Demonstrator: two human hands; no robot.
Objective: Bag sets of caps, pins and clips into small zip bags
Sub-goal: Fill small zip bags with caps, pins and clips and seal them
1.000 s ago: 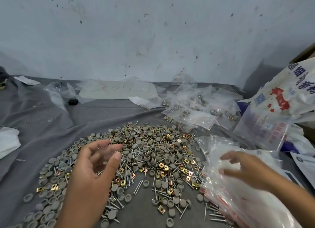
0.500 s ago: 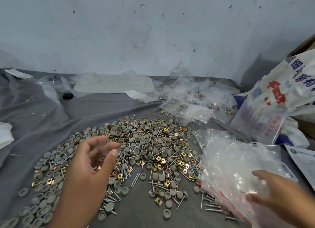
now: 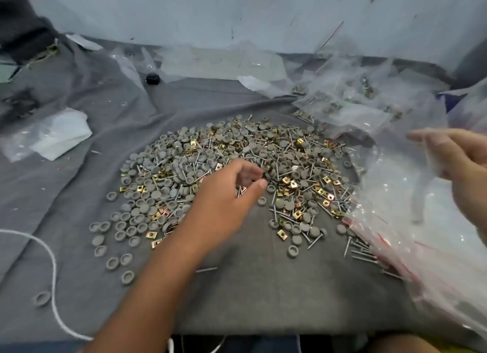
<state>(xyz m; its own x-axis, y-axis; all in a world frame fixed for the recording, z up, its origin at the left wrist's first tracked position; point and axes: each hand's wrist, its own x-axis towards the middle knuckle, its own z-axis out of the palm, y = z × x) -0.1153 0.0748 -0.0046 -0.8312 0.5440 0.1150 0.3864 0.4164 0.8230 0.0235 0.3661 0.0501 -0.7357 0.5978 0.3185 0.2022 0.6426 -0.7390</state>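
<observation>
Grey caps (image 3: pixel 147 188), pins (image 3: pixel 283 214) and brass clips (image 3: pixel 293 184) lie heaped mid-cloth (image 3: pixel 79 194) within reach. Our left hand (image 3: pixel 226 194) curls into the heap, seemingly pinching pins; our right hand (image 3: pixel 458 157), blurred, seems to grip a bag (image 3: pixel 421 194) off the stack beside it, though we cannot tell.

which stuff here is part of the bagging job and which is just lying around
Job: pile of caps, pins and clips; empty zip bags; filled bags; left hand; right hand.
Lying about: white cord; black knob; white paper.

My left grip (image 3: pixel 232 191) reaches forward, palm down, fingers curled, thumb extended; my right grip (image 3: pixel 458 162) raised, blurred, fingers loosely bent
</observation>
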